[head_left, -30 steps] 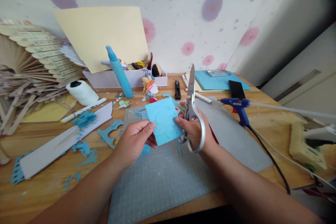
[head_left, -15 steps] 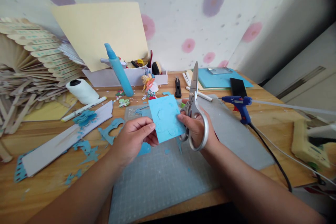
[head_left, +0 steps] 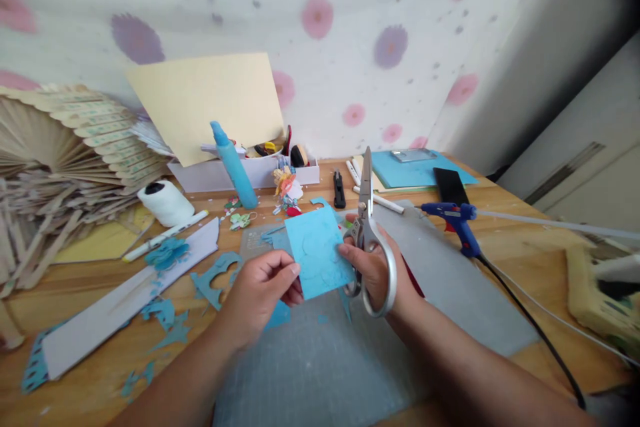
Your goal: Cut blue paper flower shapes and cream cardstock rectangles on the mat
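My left hand pinches the left edge of a small blue paper sheet with faint curved pencil lines on it. My right hand grips metal scissors, blades shut and pointing up, while its thumb and fingers also touch the sheet's right edge. Both hands hover over a grey cutting mat on a wooden table.
Blue paper scraps and a white card strip lie to the left. A white thread spool, a blue glue bottle, a white organiser box and stacked fans stand behind. A blue glue gun with its cord is at the right.
The camera has tilted up a little, so everything sits lower in view. Both hands keep hold of the blue sheet and scissors, the sheet turned slightly.
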`<state>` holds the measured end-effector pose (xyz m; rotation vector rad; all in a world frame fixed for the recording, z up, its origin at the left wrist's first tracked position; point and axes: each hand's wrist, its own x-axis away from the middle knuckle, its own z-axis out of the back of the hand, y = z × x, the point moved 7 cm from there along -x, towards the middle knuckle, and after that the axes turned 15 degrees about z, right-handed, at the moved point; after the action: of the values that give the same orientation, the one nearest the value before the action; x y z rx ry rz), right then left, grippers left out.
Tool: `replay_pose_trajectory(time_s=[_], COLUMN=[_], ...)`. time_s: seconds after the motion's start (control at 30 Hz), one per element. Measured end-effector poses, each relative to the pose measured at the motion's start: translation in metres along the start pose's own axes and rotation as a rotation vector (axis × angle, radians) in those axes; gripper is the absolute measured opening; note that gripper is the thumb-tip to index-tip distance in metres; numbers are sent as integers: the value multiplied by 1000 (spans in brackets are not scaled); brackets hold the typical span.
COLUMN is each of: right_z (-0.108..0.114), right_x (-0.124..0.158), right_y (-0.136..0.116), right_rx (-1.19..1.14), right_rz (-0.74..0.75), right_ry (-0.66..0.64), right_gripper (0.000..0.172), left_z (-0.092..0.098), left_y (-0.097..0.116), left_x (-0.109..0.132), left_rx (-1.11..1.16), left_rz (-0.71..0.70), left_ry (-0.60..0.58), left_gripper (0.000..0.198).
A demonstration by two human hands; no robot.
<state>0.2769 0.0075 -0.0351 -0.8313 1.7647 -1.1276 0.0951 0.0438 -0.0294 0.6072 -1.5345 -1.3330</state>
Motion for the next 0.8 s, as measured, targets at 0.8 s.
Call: replay_pose_trajectory(time_s=[0.8], right_z=[-10], right_x=[8], right_y=[2], right_rx=[-73], right_rz=[-40], right_ry=[-123], right_gripper=[63], left_z=[-11], left_y=[-16], left_x=[0], left_rx=[204], left_rz=[88], left_ry=[-96], left_gripper=[23])
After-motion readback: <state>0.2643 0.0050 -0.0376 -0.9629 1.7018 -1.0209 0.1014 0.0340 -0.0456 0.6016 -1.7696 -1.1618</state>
